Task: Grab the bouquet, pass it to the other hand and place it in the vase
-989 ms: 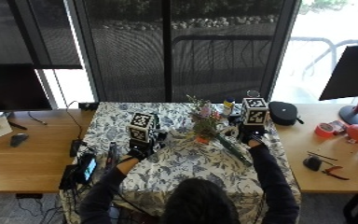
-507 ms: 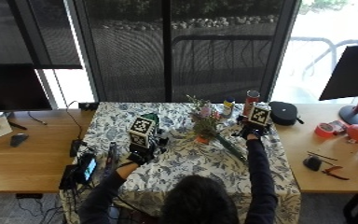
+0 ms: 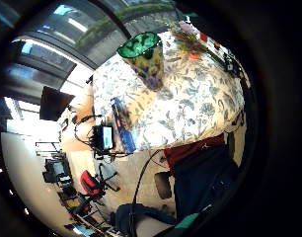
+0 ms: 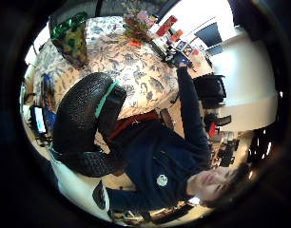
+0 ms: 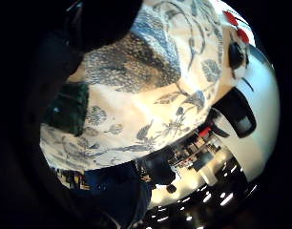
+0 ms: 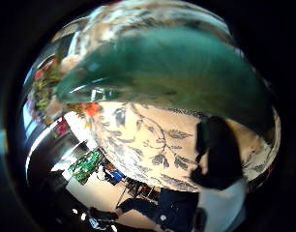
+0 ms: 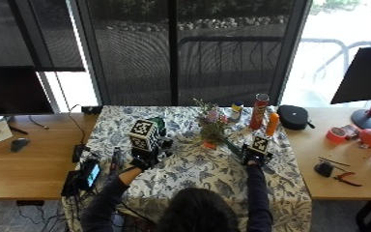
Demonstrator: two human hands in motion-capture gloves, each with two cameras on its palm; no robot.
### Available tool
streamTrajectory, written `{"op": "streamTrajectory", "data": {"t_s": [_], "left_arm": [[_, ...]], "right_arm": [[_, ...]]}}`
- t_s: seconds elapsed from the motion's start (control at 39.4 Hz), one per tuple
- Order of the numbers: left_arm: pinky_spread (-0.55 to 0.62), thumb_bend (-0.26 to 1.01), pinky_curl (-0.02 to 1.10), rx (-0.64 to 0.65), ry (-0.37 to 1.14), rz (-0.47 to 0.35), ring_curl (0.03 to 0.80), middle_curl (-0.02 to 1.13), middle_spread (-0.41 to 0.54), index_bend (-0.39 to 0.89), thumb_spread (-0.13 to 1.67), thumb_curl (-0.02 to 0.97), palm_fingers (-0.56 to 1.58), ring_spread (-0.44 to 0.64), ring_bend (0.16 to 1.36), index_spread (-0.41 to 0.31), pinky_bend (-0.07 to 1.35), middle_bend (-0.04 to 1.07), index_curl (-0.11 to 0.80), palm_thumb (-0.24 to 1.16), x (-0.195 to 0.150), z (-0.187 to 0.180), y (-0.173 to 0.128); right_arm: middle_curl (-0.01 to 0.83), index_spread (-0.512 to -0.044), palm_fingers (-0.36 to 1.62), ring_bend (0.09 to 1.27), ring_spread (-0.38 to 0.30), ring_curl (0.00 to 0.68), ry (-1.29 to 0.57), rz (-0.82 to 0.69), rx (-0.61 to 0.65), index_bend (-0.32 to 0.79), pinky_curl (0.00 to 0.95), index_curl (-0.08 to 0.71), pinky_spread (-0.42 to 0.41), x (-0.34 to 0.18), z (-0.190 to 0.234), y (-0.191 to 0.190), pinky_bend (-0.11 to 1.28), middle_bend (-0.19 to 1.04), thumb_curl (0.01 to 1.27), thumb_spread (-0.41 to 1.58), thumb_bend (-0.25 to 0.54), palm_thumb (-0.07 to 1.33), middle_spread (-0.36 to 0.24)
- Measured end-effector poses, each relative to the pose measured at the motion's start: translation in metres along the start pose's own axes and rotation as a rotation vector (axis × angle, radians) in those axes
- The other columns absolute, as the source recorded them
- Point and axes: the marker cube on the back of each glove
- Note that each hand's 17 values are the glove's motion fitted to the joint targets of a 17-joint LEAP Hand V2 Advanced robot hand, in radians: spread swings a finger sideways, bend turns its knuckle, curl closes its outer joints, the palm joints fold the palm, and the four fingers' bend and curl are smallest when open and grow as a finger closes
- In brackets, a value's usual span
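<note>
- The work surface is a table covered with a floral tablecloth [image 7: 198,169], flanked by bare wooden tabletops to the left and right.
- The bouquet [image 7: 212,126] is located on the tablecloth near the centre, flower heads toward the far side and green stems running toward the near right.
- The right hand [image 7: 256,153] is positioned at the stem end of the bouquet, low over the cloth. In the right thumb side palm view, a green stem or leaf [image 6: 162,72] fills much of the frame, so it is close to the palm. Whether the fingers are closed round it cannot be told.
- The left hand [image 7: 144,157] is held above the left part of the tablecloth, well apart from the right hand. In the left thumb side palm view, gloved fingers [image 4: 86,123] are seen curled, with nothing between them.
- The vase [image 3: 143,57], with a green rim, stands upright on the cloth, far of the left hand; in the outside view it is largely hidden behind that hand.
- A red tube can [image 7: 259,111] and an orange bottle [image 7: 272,123] stand at the far right of the cloth, with a black case [image 7: 293,117] just beyond on the wood.
</note>
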Motion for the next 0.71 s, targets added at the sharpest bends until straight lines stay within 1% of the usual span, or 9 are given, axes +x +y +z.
{"op": "streamTrajectory", "data": {"t_s": [0.05,0.18,0.33,0.43,0.46,0.48,0.53,0.63,0.71], "left_arm": [[0.31,-0.02,0.34,0.013,-0.01,0.011,0.314,0.34,0.18,0.02,1.2,0.261,0.2,0.21,0.6,0.028,0.34,0.23,0.258,0.34,0.003,-0.001,0.001],[0.31,-0.02,0.35,0.007,-0.048,0.007,0.322,0.35,0.181,0.04,1.2,0.26,0.17,0.22,0.63,0.036,0.38,0.25,0.216,0.33,0.005,0.0,0.003],[0.31,-0.02,0.36,-0.022,-0.051,-0.009,0.328,0.36,0.181,0.06,1.2,0.261,0.15,0.22,0.66,0.041,0.41,0.28,0.19,0.33,0.0,0.003,0.003],[0.31,-0.02,0.36,-0.061,-0.039,-0.021,0.331,0.37,0.181,0.07,1.2,0.262,0.14,0.22,0.67,0.043,0.42,0.29,0.178,0.33,-0.005,0.003,0.004],[0.31,-0.02,0.36,-0.067,-0.038,-0.026,0.331,0.37,0.181,0.06,1.2,0.26,0.13,0.22,0.67,0.047,0.43,0.29,0.171,0.32,-0.007,0.003,0.004],[0.31,-0.02,0.36,-0.071,-0.037,-0.032,0.333,0.37,0.181,0.07,1.2,0.262,0.13,0.22,0.68,0.044,0.43,0.29,0.172,0.33,-0.009,0.003,0.003],[0.31,-0.02,0.36,-0.075,-0.035,-0.046,0.333,0.38,0.181,0.06,1.2,0.26,0.12,0.22,0.68,0.049,0.44,0.3,0.162,0.32,-0.013,0.002,0.001],[0.31,-0.02,0.36,-0.082,-0.024,-0.069,0.334,0.38,0.181,0.07,1.2,0.26,0.11,0.23,0.69,0.051,0.45,0.31,0.153,0.32,-0.018,-0.001,-0.003],[0.31,-0.02,0.36,-0.097,0.007,-0.072,0.334,0.38,0.181,0.08,1.2,0.26,0.11,0.23,0.7,0.052,0.46,0.32,0.15,0.32,-0.021,-0.001,-0.008]], "right_arm": [[0.437,-0.202,0.68,0.48,-0.124,0.365,0.041,0.015,0.046,0.15,0.351,0.249,0.107,-0.005,0.001,0.0,0.47,0.25,0.4,1.07,0.065,0.85,-0.108],[0.454,-0.219,0.86,0.42,-0.151,0.352,0.129,0.011,-0.012,0.2,0.335,0.292,0.032,-0.017,0.004,0.009,0.43,0.29,0.43,1.06,0.095,0.95,-0.13],[0.487,-0.221,1.0,0.34,-0.164,0.347,0.08,-0.011,0.126,0.22,0.332,0.339,-0.032,-0.027,-0.005,0.006,0.39,0.33,0.47,1.01,0.088,1.02,-0.147],[0.492,-0.212,1.12,0.42,-0.194,0.373,0.076,-0.002,0.156,0.18,0.335,0.361,-0.079,-0.028,-0.01,0.009,0.36,0.31,0.49,0.97,0.072,1.04,-0.157],[0.509,-0.21,1.33,0.54,-0.212,0.416,0.079,0.004,0.152,0.1,0.349,0.344,-0.149,-0.028,-0.011,0.011,0.4,0.36,0.47,1.04,0.089,1.05,-0.169],[0.5,-0.209,1.17,0.47,-0.213,0.388,0.084,0.011,0.157,0.17,0.338,0.365,-0.111,-0.027,-0.012,0.014,0.36,0.33,0.48,1.01,0.072,1.04,-0.166],[0.534,-0.209,1.41,0.65,-0.212,0.453,0.092,0.027,0.218,0.06,0.377,0.337,-0.195,-0.025,-0.017,0.017,0.46,0.41,0.46,1.07,0.082,1.05,-0.178],[0.574,-0.21,1.43,0.76,-0.215,0.501,0.021,0.036,0.395,0.12,0.424,0.341,-0.208,-0.025,-0.032,0.022,0.59,0.49,0.44,1.11,0.073,1.05,-0.191],[0.611,-0.218,1.47,0.83,-0.213,0.535,-0.135,-0.011,0.547,0.19,0.457,0.367,-0.216,-0.029,-0.051,0.02,0.66,0.56,0.42,1.11,0.023,1.0,-0.196]]}}
